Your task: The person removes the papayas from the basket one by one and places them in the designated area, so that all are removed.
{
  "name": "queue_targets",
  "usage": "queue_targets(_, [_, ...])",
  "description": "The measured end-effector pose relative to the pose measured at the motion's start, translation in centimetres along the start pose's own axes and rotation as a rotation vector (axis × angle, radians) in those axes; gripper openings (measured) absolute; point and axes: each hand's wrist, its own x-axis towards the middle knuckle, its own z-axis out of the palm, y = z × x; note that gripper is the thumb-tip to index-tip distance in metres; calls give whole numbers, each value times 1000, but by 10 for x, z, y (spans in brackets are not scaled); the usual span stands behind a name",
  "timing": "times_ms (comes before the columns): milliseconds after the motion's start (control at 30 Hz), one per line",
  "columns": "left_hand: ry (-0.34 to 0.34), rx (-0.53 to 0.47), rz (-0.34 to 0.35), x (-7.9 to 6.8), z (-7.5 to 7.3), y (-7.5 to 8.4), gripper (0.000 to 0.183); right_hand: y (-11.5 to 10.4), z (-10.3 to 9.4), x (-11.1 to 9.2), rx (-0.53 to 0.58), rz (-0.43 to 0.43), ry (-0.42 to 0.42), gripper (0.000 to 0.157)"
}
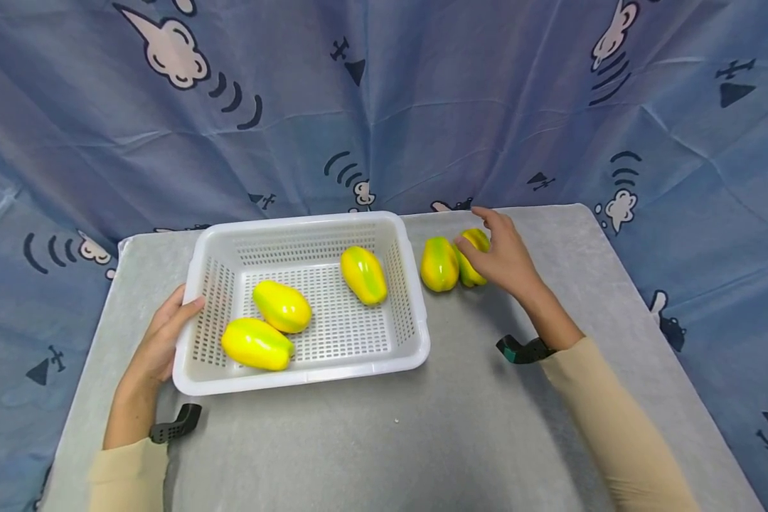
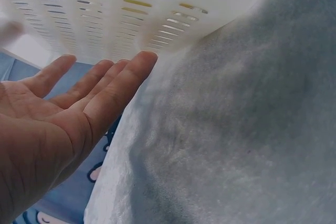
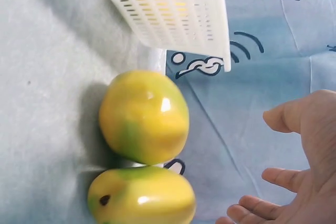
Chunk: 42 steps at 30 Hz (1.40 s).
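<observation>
A white plastic basket point(image 1: 307, 378) with slotted walls holds three yellow-green papayas, two at its left point(image 1: 281, 306) and one at its right point(image 1: 363, 275). My left hand point(image 1: 160, 338) grips the basket's left side, thumb over the rim. The left wrist view shows its fingers point(image 2: 118, 90) reaching along the outer wall. To the basket's right, two more papayas lie side by side, a nearer one point(image 1: 439, 264) and another point(image 1: 473, 257) partly behind my right hand point(image 1: 502, 256). That hand hovers over the farther papaya, thumb and fingers spread, holding nothing in the right wrist view point(image 3: 299, 166).
Grey cloth covers the table point(image 1: 384, 448). Behind its far edge hangs a blue patterned curtain point(image 1: 409, 107). Black wrist devices sit on the left point(image 1: 178, 424) and right point(image 1: 523, 350) wrists.
</observation>
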Motion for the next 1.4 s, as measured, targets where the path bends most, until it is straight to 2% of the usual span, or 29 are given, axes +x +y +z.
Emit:
queue_targets(167, [-2, -10, 6, 1, -1, 0, 63, -11, -3, -1, -7, -1, -12, 70])
queue_targets(367, [17, 1, -14, 2, 0, 0, 65, -23, -3, 0, -17, -41, -16, 68])
queue_targets(567, [17, 2, -26, 1, 1, 0, 65, -37, 0, -1, -35, -60, -51, 67])
queue_targets(900, [7, -10, 3, 1, 0, 1, 63, -56, -4, -1, -64, -106, -70, 65])
queue_targets(1167, [18, -8, -24, -2, 2, -1, 64, -74, -2, -3, -83, -106, -149, 66])
queue_targets(1267, [27, -8, -8, -2, 1, -1, 64, -82, 2, 0, -100, -119, -165, 67])
queue_targets(1400, [4, -8, 16, 0, 0, 1, 63, -89, 7, 1, -111, -123, -175, 68])
